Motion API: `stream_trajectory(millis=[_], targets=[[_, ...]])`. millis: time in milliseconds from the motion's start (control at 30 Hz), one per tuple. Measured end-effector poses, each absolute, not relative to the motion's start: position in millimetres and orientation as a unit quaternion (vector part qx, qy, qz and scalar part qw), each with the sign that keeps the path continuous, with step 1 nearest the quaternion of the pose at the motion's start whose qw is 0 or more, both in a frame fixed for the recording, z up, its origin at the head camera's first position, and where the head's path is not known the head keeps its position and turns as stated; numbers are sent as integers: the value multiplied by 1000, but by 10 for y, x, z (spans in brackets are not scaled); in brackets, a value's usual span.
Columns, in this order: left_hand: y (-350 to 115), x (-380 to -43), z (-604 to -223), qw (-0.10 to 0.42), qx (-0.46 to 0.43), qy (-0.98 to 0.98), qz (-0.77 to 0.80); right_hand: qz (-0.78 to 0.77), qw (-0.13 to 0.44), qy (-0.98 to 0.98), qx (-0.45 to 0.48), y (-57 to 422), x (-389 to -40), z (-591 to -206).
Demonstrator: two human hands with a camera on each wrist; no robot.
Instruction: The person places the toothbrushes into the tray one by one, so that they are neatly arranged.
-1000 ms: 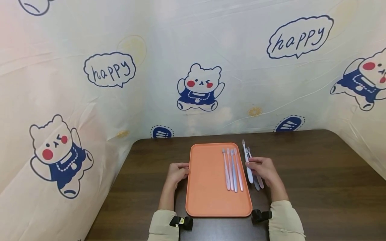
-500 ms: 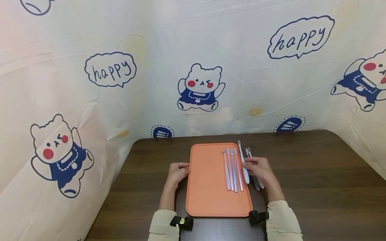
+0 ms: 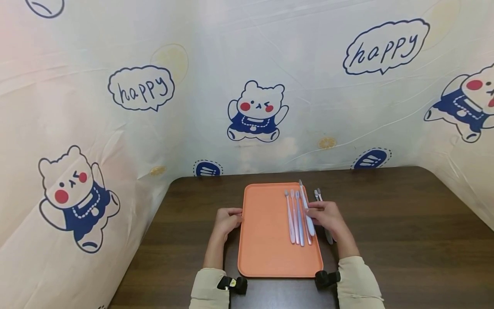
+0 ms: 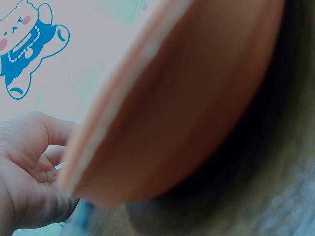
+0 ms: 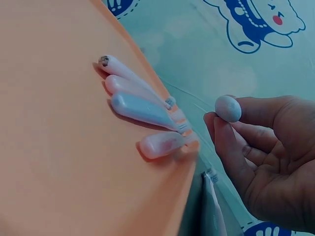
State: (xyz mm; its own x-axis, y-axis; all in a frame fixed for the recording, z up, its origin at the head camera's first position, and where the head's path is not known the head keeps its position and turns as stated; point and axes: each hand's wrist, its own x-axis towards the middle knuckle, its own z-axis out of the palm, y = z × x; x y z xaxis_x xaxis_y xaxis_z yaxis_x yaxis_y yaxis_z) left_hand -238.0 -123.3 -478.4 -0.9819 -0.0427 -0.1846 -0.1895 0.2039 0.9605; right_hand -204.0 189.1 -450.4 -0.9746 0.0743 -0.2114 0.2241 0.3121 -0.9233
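In the head view my right hand [image 3: 326, 218] pinches a pale blue-white toothbrush [image 3: 310, 223] between thumb and fingers, over the right side of an orange tray [image 3: 266, 249]. The right wrist view shows the rounded handle end of this toothbrush [image 5: 228, 108] pointing at the camera. Several pink, white and blue toothbrushes [image 3: 296, 223] lie side by side on the tray, heads toward the far edge. My left hand [image 3: 227, 222] holds the tray's left rim; in the left wrist view its fingers and thumb meet the tray edge [image 4: 123, 113].
More toothbrushes [image 3: 318, 194] lie on the dark wooden table [image 3: 417, 240] just right of the tray, partly hidden behind my right hand. A curtain [image 3: 308, 86] with bear prints hangs behind the table and along both sides.
My right hand has carried the pale toothbrush leftward, from beside the tray's right edge to over the tray. The left hand and the tray stay put.
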Motion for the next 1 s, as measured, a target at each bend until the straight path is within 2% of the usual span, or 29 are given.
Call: stream_trajectory(millis=[1000], targets=[[-1239,-2387,-4801,60,-72,776,623,-554,45,828,75,1668,-2039,-4534]])
